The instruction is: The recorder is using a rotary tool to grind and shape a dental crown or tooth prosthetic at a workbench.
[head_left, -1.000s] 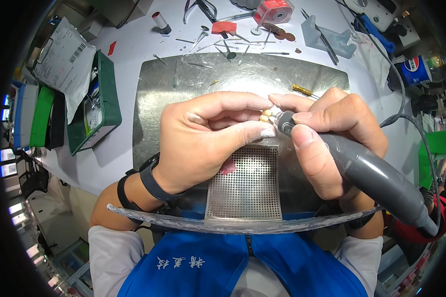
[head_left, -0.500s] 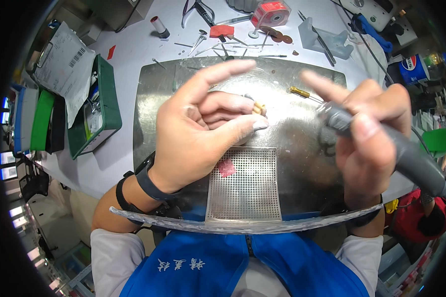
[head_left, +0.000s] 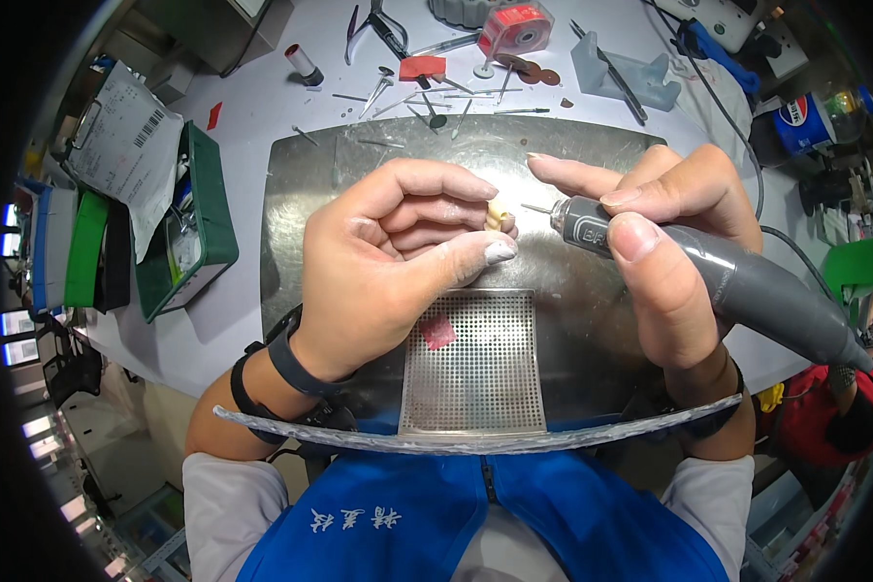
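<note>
My left hand (head_left: 383,262) is closed, thumb against fingers, on a small yellowish tooth-like piece (head_left: 496,215) that shows at the fingertips. White powder coats its thumb tip. My right hand (head_left: 684,233) grips a dark grey rotary handpiece (head_left: 747,281) with the thumb and curled fingers, while one finger stretches forward over its nose. A thin metal bur (head_left: 536,208) sticks out of the handpiece, pointing left at the piece with a small gap between them. Both hands are above a shiny metal plate (head_left: 592,320).
A perforated metal grid (head_left: 475,378) with a red scrap lies below my left hand. Behind the plate are loose burs (head_left: 437,121), pliers (head_left: 388,34), a tape dispenser (head_left: 514,37) and a translucent blue stand (head_left: 630,78). A green bin (head_left: 218,218) stands left; a cord trails at right.
My right hand has brought the handpiece left toward the piece, its bur now in front of my left fingertips. A gold-coloured part seen by the handpiece tip no longer shows. My left fingers have curled closer.
</note>
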The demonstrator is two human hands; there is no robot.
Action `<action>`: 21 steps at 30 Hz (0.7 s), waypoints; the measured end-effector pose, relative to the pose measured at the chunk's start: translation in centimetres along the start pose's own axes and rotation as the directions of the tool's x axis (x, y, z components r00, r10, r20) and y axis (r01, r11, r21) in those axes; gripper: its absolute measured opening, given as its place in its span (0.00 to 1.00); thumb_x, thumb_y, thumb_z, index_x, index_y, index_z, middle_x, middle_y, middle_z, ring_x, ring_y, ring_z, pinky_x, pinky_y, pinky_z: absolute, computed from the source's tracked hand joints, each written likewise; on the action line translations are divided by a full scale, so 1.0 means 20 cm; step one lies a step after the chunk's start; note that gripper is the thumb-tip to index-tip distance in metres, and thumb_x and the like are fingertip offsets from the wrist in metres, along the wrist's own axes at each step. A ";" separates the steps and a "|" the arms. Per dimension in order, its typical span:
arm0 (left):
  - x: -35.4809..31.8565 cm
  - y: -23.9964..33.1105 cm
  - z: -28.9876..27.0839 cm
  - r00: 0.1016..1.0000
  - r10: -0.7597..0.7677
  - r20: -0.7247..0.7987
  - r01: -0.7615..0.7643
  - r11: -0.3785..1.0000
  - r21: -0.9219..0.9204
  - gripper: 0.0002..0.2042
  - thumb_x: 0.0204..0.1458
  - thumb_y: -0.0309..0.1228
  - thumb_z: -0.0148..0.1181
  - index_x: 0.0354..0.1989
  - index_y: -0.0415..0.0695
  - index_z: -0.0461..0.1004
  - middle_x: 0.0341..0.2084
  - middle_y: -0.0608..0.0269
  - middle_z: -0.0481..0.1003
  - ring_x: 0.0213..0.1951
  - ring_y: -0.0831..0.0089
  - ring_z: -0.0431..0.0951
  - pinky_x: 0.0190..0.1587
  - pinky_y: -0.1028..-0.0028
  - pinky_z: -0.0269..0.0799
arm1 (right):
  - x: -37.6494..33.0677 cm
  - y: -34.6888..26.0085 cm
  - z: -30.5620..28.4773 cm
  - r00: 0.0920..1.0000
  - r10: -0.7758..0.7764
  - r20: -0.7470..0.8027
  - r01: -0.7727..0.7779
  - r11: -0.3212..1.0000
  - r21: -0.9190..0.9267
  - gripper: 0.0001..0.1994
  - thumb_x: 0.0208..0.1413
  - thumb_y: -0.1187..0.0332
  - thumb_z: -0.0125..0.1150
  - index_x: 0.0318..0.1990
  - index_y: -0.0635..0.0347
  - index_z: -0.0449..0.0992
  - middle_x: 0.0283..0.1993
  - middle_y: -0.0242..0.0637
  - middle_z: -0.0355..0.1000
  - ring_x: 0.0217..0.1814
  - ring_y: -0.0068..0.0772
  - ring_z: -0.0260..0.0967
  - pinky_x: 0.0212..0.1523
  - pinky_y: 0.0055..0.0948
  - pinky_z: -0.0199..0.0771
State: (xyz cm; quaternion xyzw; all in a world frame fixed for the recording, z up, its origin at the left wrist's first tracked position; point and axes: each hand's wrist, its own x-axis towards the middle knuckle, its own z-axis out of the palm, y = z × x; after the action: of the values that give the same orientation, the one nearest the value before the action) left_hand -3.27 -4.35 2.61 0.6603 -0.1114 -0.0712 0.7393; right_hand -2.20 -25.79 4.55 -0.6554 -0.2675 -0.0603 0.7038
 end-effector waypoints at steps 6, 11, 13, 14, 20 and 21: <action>0.00 0.00 0.00 1.000 0.002 -0.008 -0.003 0.999 -0.049 0.17 0.51 0.14 0.62 0.49 0.32 0.68 0.39 0.45 0.79 0.44 0.64 0.82 0.50 0.71 0.79 | -0.01 0.00 0.03 0.999 0.036 -0.039 -0.035 0.999 0.011 0.07 0.54 0.70 0.59 0.35 0.61 0.67 0.27 0.35 0.64 0.33 0.26 0.68 0.60 0.61 0.70; -0.01 0.01 0.01 1.000 -0.027 0.001 0.027 0.999 -0.023 0.16 0.51 0.14 0.62 0.49 0.31 0.69 0.40 0.47 0.79 0.44 0.67 0.82 0.49 0.72 0.80 | 0.00 -0.01 0.04 0.999 0.039 -0.024 -0.040 0.998 -0.049 0.07 0.54 0.69 0.58 0.34 0.60 0.66 0.26 0.34 0.63 0.30 0.22 0.64 0.59 0.59 0.71; -0.01 0.00 0.00 0.999 -0.035 -0.001 0.035 0.999 -0.041 0.15 0.51 0.15 0.64 0.47 0.31 0.71 0.39 0.49 0.79 0.43 0.69 0.82 0.48 0.74 0.79 | -0.01 -0.02 0.04 0.998 0.059 -0.027 -0.059 0.998 -0.035 0.07 0.54 0.70 0.58 0.34 0.60 0.66 0.26 0.34 0.62 0.30 0.22 0.63 0.59 0.59 0.71; -0.01 -0.01 0.00 0.999 -0.038 -0.006 0.038 0.998 -0.057 0.14 0.50 0.16 0.65 0.46 0.31 0.72 0.39 0.51 0.79 0.42 0.71 0.82 0.48 0.76 0.79 | -0.01 -0.02 0.04 0.997 0.074 -0.025 -0.074 0.997 -0.019 0.07 0.54 0.70 0.57 0.34 0.60 0.66 0.26 0.34 0.62 0.29 0.21 0.61 0.59 0.58 0.72; -0.02 -0.01 0.01 1.000 0.024 0.011 -0.024 0.997 0.068 0.16 0.50 0.15 0.64 0.47 0.31 0.71 0.39 0.49 0.79 0.41 0.70 0.82 0.46 0.73 0.80 | -0.01 -0.01 0.04 1.000 0.022 0.011 -0.022 1.000 -0.022 0.06 0.53 0.71 0.54 0.34 0.61 0.65 0.26 0.34 0.61 0.28 0.20 0.60 0.59 0.58 0.72; -0.02 0.00 0.02 1.000 0.024 0.011 -0.025 0.997 0.069 0.16 0.50 0.15 0.64 0.47 0.31 0.71 0.39 0.49 0.79 0.41 0.70 0.82 0.46 0.73 0.80 | -0.02 -0.01 0.04 1.000 0.022 0.011 -0.022 1.000 -0.022 0.06 0.53 0.71 0.54 0.34 0.61 0.65 0.26 0.34 0.61 0.28 0.20 0.60 0.59 0.58 0.72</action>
State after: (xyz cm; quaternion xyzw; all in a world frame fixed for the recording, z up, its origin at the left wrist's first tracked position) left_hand -3.66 -4.58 2.57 0.6835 -0.1256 -0.0617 0.7164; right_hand -2.86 -25.07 4.67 -0.6663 -0.2635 -0.0521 0.6957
